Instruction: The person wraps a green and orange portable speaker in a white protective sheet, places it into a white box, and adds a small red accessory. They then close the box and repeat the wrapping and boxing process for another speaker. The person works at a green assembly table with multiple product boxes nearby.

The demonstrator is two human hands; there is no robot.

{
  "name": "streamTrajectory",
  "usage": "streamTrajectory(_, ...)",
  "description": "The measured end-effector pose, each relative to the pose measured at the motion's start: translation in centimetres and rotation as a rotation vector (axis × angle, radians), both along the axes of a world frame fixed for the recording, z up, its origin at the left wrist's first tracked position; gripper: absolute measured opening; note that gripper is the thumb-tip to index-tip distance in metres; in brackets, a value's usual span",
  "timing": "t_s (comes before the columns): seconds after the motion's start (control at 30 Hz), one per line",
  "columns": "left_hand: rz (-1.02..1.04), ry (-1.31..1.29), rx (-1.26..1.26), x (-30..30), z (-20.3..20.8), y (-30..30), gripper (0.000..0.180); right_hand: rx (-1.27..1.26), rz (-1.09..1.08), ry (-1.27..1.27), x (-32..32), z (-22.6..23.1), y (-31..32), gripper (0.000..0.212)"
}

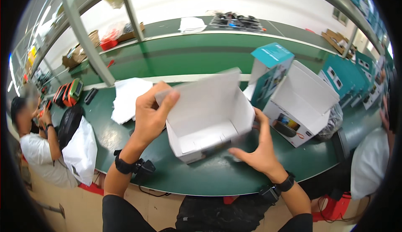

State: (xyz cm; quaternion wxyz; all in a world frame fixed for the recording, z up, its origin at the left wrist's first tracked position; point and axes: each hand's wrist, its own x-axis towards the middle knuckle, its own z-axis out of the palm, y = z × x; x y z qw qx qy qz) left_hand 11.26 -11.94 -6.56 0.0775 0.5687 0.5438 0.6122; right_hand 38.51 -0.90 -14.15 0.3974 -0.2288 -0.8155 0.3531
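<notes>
An open cardboard box (pixel 205 125) with white inner walls is tilted toward me above the green table. My left hand (pixel 153 112) pinches its raised flap at the upper left, thumb on the inside. At the box's right end is my right hand (pixel 264 148), thumb and fingers spread apart; the fingertips are at the side wall, and whether they press on it I cannot tell. The box's lower right edge is blurred. Another open white box (pixel 299 104), with a speaker pictured on its side, stands to the right, next to a closed teal box (pixel 272 70).
White sheets (pixel 127 98) and a black bar-shaped item (pixel 91 96) lie on the left, near orange-and-black devices (pixel 69 93). Several teal packages (pixel 347 77) stand at the right. A metal post (pixel 86 35) rises at the back left. A person (pixel 37 144) works at far left.
</notes>
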Motion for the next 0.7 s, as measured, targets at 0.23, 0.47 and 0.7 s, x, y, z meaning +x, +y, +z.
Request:
streamTrajectory(0.23,-0.37,-0.56,-0.284,2.3,-3.0,3.6,0.084,-0.212,0.179,0.01,5.3,0.7,-0.7,0.113)
streamTrajectory(0.47,-0.338,0.048,-0.461,2.3,-6.1,3.2,0.02,-0.61,-0.472,0.01,15.8,-2.9,-4.6,0.105)
streamTrajectory(0.7,0.468,0.755,-0.38,-7.4,-2.7,-2.8,0.026,-0.226,-0.61,0.265,25.9,-6.8,-3.6,0.07)
